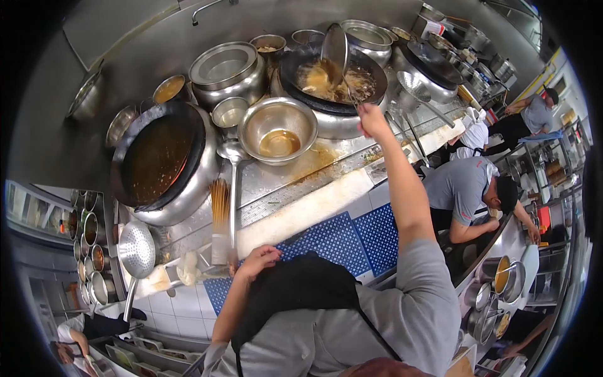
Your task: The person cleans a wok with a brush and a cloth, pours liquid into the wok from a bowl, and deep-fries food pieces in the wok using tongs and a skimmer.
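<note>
My right hand [375, 121] is closed around the handle of a large round metal strainer [335, 47]. The strainer's bowl is tilted up on edge over the far wok [382, 78], where pale yellow food [316, 80] lies in bubbling liquid. My left hand [259, 261] is held low in front of my body, fingers loosely curled in, with nothing visible in it. Near it are the lower end of a long-handled ladle [233, 154] and a bamboo wok brush [220, 204]. Between the two woks sits a steel bowl [251, 135] with some amber liquid in it.
A second wok [157, 157] of dark liquid stands at left, with a perforated skimmer [136, 251] below it. Lidded pots [226, 66] line the back. Another skimmer [413, 87] rests at right. Co-workers [465, 188] stand at the right-hand counter. Blue mats [326, 242] lie on the floor.
</note>
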The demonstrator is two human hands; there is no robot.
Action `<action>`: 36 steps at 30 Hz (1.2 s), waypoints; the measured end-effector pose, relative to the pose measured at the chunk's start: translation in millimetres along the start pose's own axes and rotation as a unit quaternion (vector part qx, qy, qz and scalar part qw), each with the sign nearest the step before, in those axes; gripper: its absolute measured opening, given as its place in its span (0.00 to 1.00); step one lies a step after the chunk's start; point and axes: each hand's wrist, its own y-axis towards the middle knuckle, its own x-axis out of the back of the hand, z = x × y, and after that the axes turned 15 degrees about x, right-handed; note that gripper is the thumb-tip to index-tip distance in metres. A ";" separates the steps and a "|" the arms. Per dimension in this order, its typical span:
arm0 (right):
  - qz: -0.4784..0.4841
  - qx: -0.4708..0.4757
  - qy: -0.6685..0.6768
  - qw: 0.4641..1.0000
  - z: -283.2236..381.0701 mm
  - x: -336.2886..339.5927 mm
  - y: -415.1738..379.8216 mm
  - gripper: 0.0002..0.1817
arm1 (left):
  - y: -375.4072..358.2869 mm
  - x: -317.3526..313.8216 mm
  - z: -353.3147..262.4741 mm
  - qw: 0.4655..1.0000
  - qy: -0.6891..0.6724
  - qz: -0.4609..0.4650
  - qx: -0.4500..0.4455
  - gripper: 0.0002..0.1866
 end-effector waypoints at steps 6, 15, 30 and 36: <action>-0.050 -0.001 0.026 0.998 30.3 25.1 38.3 0.10 | 38.7 23.2 64.8 0.979 0.176 -0.097 0.020 0.11; 0.027 -0.045 0.073 0.996 34.9 32.2 -35.0 0.10 | 30.6 103.2 203.6 0.894 -0.179 -0.371 0.179 0.15; -0.062 -0.023 0.036 0.997 5.1 -5.5 15.6 0.08 | 14.5 154.4 187.8 0.870 -0.313 -0.371 -0.091 0.18; -0.101 0.046 -0.164 0.980 29.7 13.5 -11.4 0.12 | -20.4 130.3 202.4 0.866 -0.234 -0.428 -0.108 0.15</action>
